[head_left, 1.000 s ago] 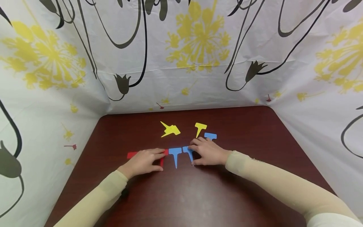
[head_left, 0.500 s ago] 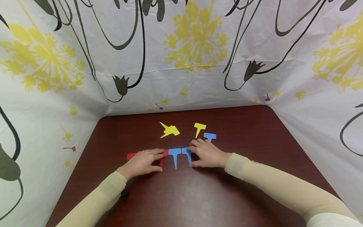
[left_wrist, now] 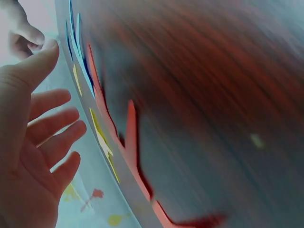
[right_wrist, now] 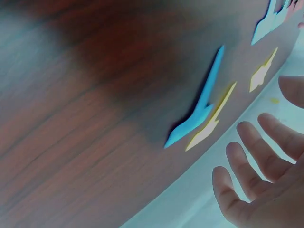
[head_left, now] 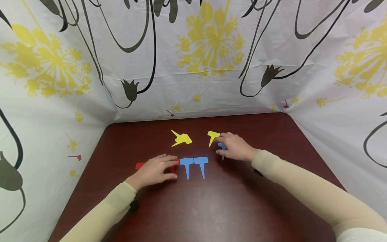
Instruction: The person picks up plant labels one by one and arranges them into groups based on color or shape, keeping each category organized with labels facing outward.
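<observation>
Flat T-shaped plant labels lie on the table. My left hand (head_left: 155, 170) hovers over the red labels (head_left: 140, 165), partly hiding them; in the left wrist view its fingers are loosely spread beside a red label (left_wrist: 132, 142). Right of that hand, two blue labels (head_left: 186, 161) sit side by side with stems toward me. My right hand (head_left: 237, 147) is over a third blue label (head_left: 222, 146), covering part of it. From the right wrist, this blue label (right_wrist: 192, 121) lies apart from the relaxed fingers (right_wrist: 251, 140), which hold nothing.
A single yellow label (head_left: 212, 135) lies just beyond the right hand's fingertips. Farther left is a small overlapping pile of yellow labels (head_left: 183, 138). A patterned white cloth (head_left: 193, 97) rises behind the dark wooden table (head_left: 193, 208) and along its sides.
My right hand has let go of the second blue label, now beside the first, and moved right and away from me to the third. My left hand has lifted slightly.
</observation>
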`<state>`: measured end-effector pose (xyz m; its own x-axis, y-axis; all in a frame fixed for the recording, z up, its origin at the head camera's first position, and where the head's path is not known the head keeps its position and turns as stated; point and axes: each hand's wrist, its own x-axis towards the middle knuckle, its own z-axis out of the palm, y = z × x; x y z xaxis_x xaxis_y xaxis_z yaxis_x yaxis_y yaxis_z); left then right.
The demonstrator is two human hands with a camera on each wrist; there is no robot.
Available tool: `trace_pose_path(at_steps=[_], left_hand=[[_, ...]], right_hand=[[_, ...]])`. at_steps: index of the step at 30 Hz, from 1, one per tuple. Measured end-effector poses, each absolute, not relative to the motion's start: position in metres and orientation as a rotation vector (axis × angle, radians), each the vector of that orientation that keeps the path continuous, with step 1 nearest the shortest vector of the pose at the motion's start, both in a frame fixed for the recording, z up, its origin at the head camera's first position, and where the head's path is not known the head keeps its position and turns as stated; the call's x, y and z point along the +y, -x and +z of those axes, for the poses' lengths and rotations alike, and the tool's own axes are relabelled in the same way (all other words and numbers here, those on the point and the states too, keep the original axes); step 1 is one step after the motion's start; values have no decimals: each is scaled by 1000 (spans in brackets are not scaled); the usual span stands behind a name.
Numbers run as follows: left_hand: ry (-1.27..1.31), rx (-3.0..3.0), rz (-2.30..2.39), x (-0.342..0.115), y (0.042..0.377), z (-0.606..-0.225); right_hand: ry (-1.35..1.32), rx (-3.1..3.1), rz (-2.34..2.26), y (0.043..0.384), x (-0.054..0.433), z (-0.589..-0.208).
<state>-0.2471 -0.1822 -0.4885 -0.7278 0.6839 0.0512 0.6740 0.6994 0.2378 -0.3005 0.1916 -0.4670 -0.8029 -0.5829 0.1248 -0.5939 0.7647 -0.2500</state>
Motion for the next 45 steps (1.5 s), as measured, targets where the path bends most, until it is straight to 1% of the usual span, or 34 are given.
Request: trace_pose_path(at_steps=[8,15,30,45], left_hand=[[-1161,2887,338,-154,247,-491],[-1206,2876,302,-137,247,-494],[-1153,2874,221,-129,247,-499],[-1128,2887,162,-124,247,-503]], right_hand=[[-896,-2967,408,310,221,-474],[-835,-3012,403,315,233,-479],[-793,-3070,448,343,241,-493],[-888,-3073,475,355,249,-495]])
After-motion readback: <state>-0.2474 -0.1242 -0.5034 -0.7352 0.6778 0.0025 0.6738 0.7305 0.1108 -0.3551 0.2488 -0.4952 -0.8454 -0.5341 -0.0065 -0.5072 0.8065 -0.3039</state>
